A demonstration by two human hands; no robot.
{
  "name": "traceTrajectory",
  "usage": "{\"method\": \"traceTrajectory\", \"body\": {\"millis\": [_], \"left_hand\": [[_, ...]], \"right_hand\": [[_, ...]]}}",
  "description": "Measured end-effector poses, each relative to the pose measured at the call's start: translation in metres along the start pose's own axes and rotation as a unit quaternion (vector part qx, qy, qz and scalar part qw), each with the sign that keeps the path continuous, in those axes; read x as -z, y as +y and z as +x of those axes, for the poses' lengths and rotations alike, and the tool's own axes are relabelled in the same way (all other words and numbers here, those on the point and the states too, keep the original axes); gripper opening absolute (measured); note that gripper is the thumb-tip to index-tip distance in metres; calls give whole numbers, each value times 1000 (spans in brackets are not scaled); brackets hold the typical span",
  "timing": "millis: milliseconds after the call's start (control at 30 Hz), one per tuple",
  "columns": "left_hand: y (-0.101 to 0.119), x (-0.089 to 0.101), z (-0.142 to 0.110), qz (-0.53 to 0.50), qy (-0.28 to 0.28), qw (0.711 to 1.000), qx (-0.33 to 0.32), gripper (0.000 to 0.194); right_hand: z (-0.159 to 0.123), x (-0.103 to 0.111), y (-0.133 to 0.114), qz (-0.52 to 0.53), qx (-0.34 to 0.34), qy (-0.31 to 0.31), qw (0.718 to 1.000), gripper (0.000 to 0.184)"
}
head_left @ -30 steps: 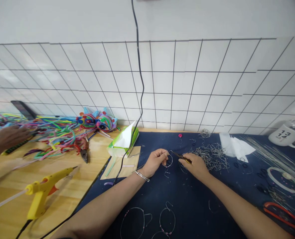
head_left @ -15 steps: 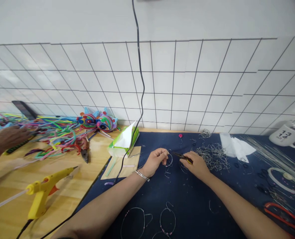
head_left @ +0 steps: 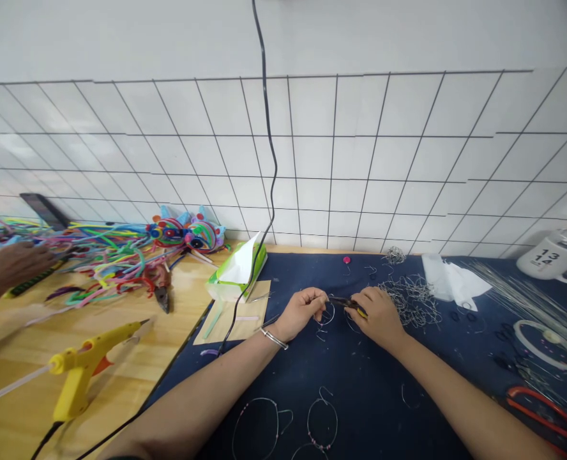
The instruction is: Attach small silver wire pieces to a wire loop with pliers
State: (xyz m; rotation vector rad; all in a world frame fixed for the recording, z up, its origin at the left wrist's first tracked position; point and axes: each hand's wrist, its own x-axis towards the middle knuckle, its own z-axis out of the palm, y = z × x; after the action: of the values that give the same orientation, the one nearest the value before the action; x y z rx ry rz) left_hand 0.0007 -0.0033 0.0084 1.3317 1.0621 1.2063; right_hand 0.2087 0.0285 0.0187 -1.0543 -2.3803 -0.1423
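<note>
Your left hand [head_left: 302, 310] pinching wire ring [head_left: 334, 313] over dark cloth [head_left: 370, 396]; your right gripping pliers [head_left: 345, 302], tips at ring's top. Ring likely light, springy, easily kinked; best pinched beside tips.

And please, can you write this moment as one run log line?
left hand: pinching wire loop; right hand: gripping pliers, tips at wire loop; nearby: tangled wires

A black cable [head_left: 264, 64] hangs before dark-jointed white wall tiles [head_left: 312, 156]. Left of the cable, pale reflections gleam on the tiles above a wooden tabletop [head_left: 168, 338]; mainly right of the cable lies dark blue cloth [head_left: 374, 396].
</note>
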Motion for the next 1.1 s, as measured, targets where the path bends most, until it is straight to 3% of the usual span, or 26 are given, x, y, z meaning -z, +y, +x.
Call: {"method": "traceTrajectory", "body": {"millis": [1100], "left_hand": [[0, -1, 0, 39, -2, 999, -8, 25]], "right_hand": [[-1, 7, -3, -91, 35, 15, 995, 22]]}}
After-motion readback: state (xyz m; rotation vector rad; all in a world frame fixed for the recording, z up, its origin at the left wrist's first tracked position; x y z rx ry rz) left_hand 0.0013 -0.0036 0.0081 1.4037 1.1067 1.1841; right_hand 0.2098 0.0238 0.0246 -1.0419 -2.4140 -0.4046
